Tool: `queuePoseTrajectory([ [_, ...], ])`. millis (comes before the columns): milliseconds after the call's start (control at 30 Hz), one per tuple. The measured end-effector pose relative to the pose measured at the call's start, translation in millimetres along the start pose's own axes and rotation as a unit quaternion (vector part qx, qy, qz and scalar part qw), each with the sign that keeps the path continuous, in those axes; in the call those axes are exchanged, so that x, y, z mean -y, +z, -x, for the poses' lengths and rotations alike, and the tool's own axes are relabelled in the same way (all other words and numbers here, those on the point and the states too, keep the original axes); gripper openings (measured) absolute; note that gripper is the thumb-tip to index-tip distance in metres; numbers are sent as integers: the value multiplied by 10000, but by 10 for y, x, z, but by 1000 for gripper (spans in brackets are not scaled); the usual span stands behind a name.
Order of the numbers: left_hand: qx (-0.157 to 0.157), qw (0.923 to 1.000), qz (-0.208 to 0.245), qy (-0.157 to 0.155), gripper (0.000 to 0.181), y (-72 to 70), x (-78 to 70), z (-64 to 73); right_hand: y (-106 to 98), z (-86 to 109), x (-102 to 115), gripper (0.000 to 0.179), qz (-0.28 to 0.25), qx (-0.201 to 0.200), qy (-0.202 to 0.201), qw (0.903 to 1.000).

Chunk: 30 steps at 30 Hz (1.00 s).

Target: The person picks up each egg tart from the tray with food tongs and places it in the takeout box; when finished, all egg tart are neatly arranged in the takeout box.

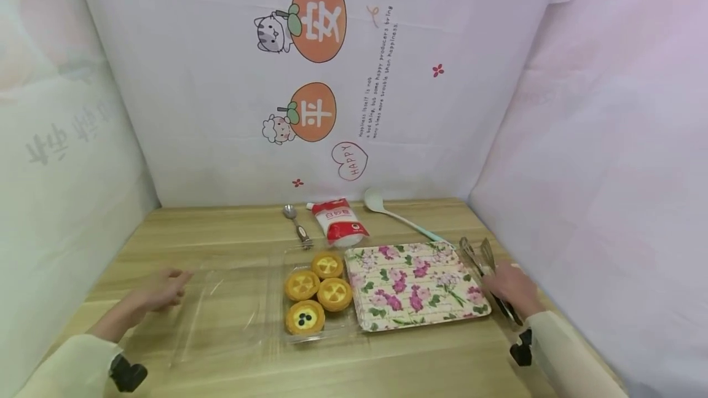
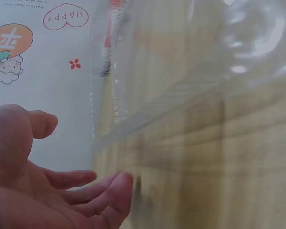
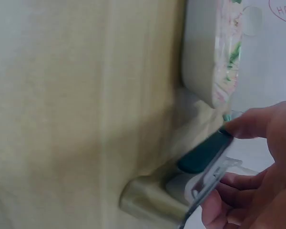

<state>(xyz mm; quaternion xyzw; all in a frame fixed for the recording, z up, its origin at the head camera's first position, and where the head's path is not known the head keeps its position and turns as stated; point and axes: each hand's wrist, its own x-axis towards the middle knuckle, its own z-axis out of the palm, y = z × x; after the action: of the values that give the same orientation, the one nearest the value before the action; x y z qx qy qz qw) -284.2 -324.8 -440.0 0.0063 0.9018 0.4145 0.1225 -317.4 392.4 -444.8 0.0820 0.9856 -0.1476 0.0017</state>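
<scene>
My right hand (image 1: 514,290) grips metal tongs (image 1: 470,253) at the right edge of the floral tray (image 1: 417,287). In the right wrist view, the thumb presses one dark handle (image 3: 205,152) while the other fingers curl at the opposite side. The tongs' tips spread apart, pointing away. My left hand (image 1: 159,290) hovers by the left edge of a clear plastic lid (image 1: 221,309), fingers loosely bent and holding nothing. That lid lies folded open from a clear container (image 1: 321,338). Inside sit several egg tarts (image 1: 334,295), one topped with dark berries.
Behind the container lie a teaspoon (image 1: 301,232) and a red-and-white sugar bag (image 1: 337,223). A pale ladle (image 1: 374,201) slants down toward the tray's far right corner. White printed cloth walls (image 1: 221,158) enclose the wooden table (image 1: 343,373) at the back and both sides.
</scene>
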Motion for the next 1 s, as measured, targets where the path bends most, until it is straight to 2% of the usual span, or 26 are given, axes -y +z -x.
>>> queuePoseTrajectory([
  [100, 328, 9963, 766, -220, 56, 64, 41, 32, 2, 9, -11, 27, -12, 136, 83, 9999],
  [200, 369, 9926, 1124, -263, 48, 90, 58, 53, 4, 8, -14, 31, -51, 171, 61, 9998],
  [367, 490, 9878, 1465, -216, 46, 94, 96, 63, 21, 26, -30, 35, 11, 220, 44, 9997],
  [500, 620, 9861, 1532, -197, 53, 42, 132, 63, 12, 75, -24, 39, -63, 333, 48, 9994],
  [567, 811, 9849, 1527, -36, 55, -6, 133, 60, 7, 100, -15, 41, -106, 390, 24, 9992],
  [667, 979, 9816, 1587, 405, 53, -107, 92, 74, -21, 101, 21, 43, -15, 348, -117, 9993],
  [733, 885, 9776, 1715, 838, 48, -173, 22, 87, -39, 87, 70, 44, 81, 149, -202, 9997],
  [767, 734, 9747, 1827, 1056, 45, -195, -27, 95, -46, 80, 104, 46, 151, -27, -283, 9995],
  [800, 543, 9696, 1989, 1322, 41, -209, -82, 104, -57, 77, 152, 49, 174, -213, -378, 9989],
  [867, 190, 9511, 2430, 1899, 32, -196, -217, 118, -50, 80, 276, 52, 142, -622, -590, 9962],
  [967, -167, 9092, 2954, 2928, 27, -59, -456, 126, 5, 120, 543, 55, -56, -1126, -1081, 9877],
  [1000, -328, 8968, 2957, 3273, 26, 12, -541, 122, 31, 144, 654, 54, -170, -1196, -1251, 9848],
])
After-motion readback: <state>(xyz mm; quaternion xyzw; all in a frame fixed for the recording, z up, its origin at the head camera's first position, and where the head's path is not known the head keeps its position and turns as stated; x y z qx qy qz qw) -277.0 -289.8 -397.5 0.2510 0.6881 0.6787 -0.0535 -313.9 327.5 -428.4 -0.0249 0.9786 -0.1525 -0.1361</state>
